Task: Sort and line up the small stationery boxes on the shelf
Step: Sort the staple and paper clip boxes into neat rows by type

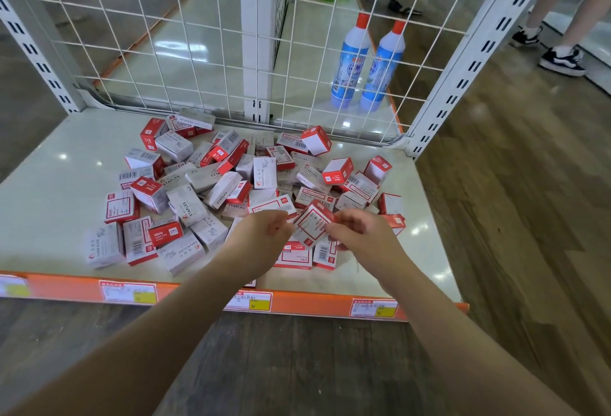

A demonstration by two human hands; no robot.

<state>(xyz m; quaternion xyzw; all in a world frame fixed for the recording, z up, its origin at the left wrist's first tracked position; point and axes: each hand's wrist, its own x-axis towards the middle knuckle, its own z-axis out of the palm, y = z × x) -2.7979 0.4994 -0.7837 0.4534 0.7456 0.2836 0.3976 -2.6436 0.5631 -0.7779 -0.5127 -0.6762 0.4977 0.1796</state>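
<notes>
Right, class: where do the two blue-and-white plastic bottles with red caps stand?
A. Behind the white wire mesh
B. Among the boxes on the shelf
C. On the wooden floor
A: the two blue-and-white plastic bottles with red caps stand upright beyond the white wire mesh panel.

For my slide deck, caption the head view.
Both hands, left and right, hold one box above an unsorted pile on the shelf.
</notes>
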